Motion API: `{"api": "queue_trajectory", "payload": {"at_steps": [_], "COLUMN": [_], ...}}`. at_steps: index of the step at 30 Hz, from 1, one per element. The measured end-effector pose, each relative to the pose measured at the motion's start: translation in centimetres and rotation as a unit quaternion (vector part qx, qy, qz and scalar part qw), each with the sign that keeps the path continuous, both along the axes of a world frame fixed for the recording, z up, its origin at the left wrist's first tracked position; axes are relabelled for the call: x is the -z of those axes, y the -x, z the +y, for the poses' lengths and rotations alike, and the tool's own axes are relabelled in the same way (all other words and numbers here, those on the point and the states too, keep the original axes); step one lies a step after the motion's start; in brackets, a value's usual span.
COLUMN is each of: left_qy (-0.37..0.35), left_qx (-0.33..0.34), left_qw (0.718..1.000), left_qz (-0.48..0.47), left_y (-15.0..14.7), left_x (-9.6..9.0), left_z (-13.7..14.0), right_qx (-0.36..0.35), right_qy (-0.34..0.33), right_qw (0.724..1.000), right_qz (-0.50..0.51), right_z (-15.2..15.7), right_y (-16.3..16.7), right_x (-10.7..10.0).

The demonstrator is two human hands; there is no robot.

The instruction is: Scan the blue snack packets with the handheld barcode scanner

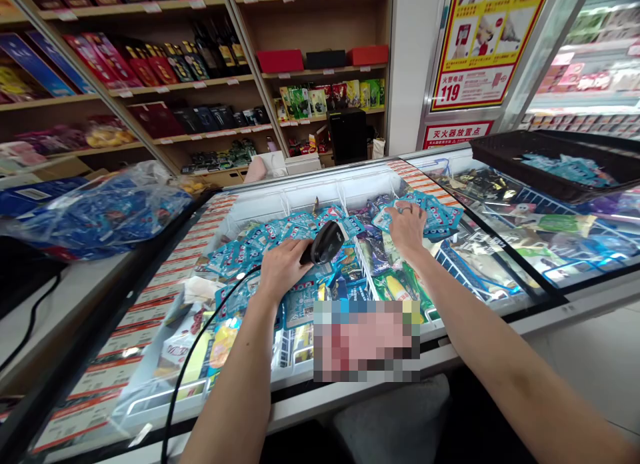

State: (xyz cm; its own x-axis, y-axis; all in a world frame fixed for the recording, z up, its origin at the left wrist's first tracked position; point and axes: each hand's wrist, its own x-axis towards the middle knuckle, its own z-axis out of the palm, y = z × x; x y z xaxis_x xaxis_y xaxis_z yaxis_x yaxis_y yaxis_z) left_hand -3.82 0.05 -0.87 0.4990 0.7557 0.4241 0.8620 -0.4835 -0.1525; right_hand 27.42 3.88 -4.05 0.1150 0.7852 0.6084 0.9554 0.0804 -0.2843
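- Two bare arms reached from the near edge into an open chest freezer point(320, 187) with a white rim and sliding glass lids.
- The left hand point(283, 267) was clamped around the grip of a black barcode scanner point(325, 243), whose head pointed up and right over the goods; its black cable point(195, 357) ran back down over the freezer's front edge.
- The right hand point(407, 227) lay flat, fingers apart, on a heap of blue packets point(430, 211) in the right compartment, a ring on one finger.
- More blue packets point(260, 244) filled the left compartment beneath the scanner.
- A clear bag of blue packets point(100, 214) sat on the counter at the left.
- A dark tray point(550, 164) rested on the glass lid to the right, holding what seemed to be similar packets, though glare blurred them.
- Wooden shelves point(210, 84) of boxed goods lined the back wall, beside a red and yellow poster point(480, 44).
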Motion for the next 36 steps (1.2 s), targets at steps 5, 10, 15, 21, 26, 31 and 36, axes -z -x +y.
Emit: {"api": "queue_trajectory", "payload": {"at_steps": [5,10,15,21,26,31,36], "left_qy": [0.001,-0.021,-0.037,-0.047,-0.045,-0.039,-0.033], "left_qx": [-0.021,-0.043,-0.061,-0.079,-0.074,-0.070,-0.070], "left_qw": [1.000,0.999,0.997,0.995,0.996,0.996,0.996], "left_qz": [0.004,0.001,-0.007,-0.040,-0.037,-0.031,-0.035], "left_y": [-0.2,-0.3,0.3,1.1,1.3,1.5,1.4], "left_x": [-0.2,-0.3,0.0,0.5,0.4,0.7,0.6], "left_z": [0.4,0.8,0.6,-0.1,-0.1,-0.1,-0.3], "right_qx": [-0.075,-0.021,0.018,0.010,-0.122,-0.265,-0.248], "right_qy": [0.061,0.063,0.052,0.025,0.029,0.064,0.075], "right_qw": [0.993,0.996,0.997,0.997,0.986,0.952,0.962], "right_qz": [-0.067,-0.056,-0.056,-0.078,-0.106,-0.137,-0.085], "right_z": [0.6,0.9,0.6,0.2,0.2,0.2,0.1], "right_y": [-0.2,-0.8,-0.8,0.1,1.7,2.7,2.5], "right_x": [0.9,1.1,0.8,0.5,0.9,1.5,0.9]}}
